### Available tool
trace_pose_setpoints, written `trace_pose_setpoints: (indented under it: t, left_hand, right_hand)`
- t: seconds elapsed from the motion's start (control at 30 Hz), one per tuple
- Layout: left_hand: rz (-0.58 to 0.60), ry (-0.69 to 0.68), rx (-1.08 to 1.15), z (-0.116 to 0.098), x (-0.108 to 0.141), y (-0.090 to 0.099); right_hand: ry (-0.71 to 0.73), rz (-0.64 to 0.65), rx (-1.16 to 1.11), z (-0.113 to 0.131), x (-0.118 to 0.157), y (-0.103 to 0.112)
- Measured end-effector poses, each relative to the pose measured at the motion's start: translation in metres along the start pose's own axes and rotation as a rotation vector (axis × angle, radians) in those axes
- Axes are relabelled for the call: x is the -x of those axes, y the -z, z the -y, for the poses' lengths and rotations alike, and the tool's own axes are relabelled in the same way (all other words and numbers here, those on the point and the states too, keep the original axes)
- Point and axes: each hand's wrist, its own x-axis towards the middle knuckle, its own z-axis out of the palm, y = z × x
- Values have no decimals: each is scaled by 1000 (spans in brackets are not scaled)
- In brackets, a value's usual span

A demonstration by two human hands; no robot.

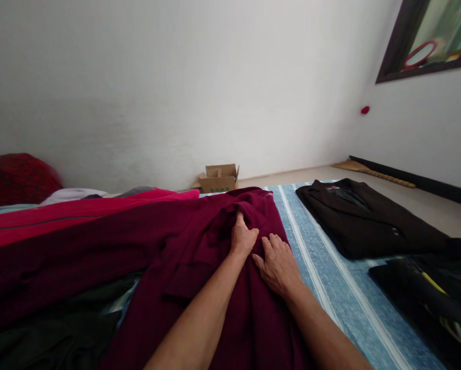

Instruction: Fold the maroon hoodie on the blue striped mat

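Note:
A maroon coat (199,246) lies spread before me, one sleeve (99,246) stretched out to the left. My left hand (243,237) is at the coat's collar, its fingertips partly hidden in the folded cloth that it grips. Just to the right and nearer to me, my right hand (278,262) rests on the coat front with its fingers loosely apart and nothing held in them. Beneath the coat is a blue striped bedsheet (311,246).
A folded dark brown jacket (369,221) and black clothing (426,293) lie on the right. Bright pink clothing (137,203) and dark clothing (60,339) lie on the left. Behind the sheet's far edge stand an open cardboard box (218,181) and the white wall (215,92).

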Motion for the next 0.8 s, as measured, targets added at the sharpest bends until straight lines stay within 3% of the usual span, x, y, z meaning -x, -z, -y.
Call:
trace_pose_setpoints:
  t: [0.13,0.3,0.5,0.73,0.8]
  left_hand:
    - [34,-89,-63,1,-6,5]
    - [21,4,-136,-9,-3,16]
    - [42,-90,-275,-15,9,21]
    - [13,158,-440,-21,-4,24]
    - [34,167,-542,-26,-7,26]
  right_hand:
    - [-3,19,-1,1,-1,1]
    - [9,15,-10,4,-1,2]
    - [18,-12,-32,5,0,3]
    - [12,-28,-43,6,0,2]
    - [8,-35,-46,6,0,1]
